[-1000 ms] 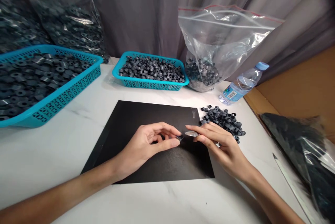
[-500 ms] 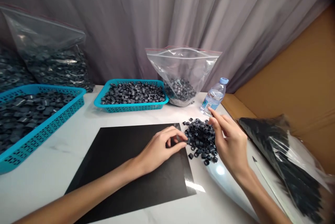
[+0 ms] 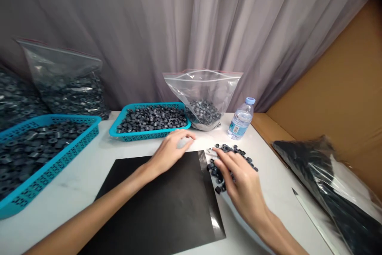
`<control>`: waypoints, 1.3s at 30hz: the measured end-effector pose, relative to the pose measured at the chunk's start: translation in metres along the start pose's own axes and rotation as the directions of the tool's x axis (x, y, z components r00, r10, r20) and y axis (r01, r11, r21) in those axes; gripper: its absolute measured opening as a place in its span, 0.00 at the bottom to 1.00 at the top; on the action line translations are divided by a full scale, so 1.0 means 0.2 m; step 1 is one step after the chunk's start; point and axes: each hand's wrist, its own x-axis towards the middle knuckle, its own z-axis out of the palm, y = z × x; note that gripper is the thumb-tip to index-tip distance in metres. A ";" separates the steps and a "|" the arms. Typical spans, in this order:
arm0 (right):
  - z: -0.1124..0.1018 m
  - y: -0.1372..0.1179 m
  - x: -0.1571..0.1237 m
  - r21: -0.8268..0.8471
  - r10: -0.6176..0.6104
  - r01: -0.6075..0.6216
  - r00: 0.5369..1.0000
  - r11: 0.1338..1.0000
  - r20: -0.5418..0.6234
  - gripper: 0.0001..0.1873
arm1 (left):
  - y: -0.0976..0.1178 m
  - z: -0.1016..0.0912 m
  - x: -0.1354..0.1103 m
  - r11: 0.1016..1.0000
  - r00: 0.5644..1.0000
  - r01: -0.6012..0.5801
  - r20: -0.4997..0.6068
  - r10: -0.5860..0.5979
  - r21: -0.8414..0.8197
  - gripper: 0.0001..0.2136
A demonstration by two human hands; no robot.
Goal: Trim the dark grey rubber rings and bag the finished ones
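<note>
My left hand (image 3: pixel 171 148) hovers just in front of the middle blue basket (image 3: pixel 151 135), above the back edge of a black sheet (image 3: pixel 155 207). Its thumb and fingers are apart, and I see nothing between them. Over a loose pile of small black ring-shaped pieces (image 3: pixel 219 175) is my right hand (image 3: pixel 241 177), covering part of the heap. Its index finger and thumb are spread, pointing left, with no piece visible in them. Similar pieces fill the middle basket.
A larger blue basket (image 3: pixel 59 157) of such pieces stands at left, with a filled zip bag (image 3: pixel 74 94) behind. Another zip bag (image 3: pixel 205 111) and a water bottle (image 3: pixel 241 121) stand at the back. A plastic bag of black material (image 3: pixel 328 183) lies right.
My left hand has moved away from the pile, toward the middle basket. My right hand has shifted left over the pile. The view has tilted up slightly.
</note>
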 end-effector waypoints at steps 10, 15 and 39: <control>0.32 -0.20 -0.26 0.023 -0.169 0.167 0.977 0.986 0.131 0.18 | -0.38 -0.64 0.11 0.893 0.969 0.243 -0.131 -0.208 0.379 0.21; 0.35 -0.21 -0.27 0.037 -0.195 0.192 0.975 0.981 0.110 0.18 | -0.49 -0.60 0.09 0.839 0.938 0.304 0.011 -0.346 0.450 0.27; 0.41 -0.14 -0.28 0.113 -0.206 0.188 0.963 0.976 0.174 0.12 | -0.58 -0.52 0.09 0.883 0.980 0.199 -0.059 -0.193 0.426 0.15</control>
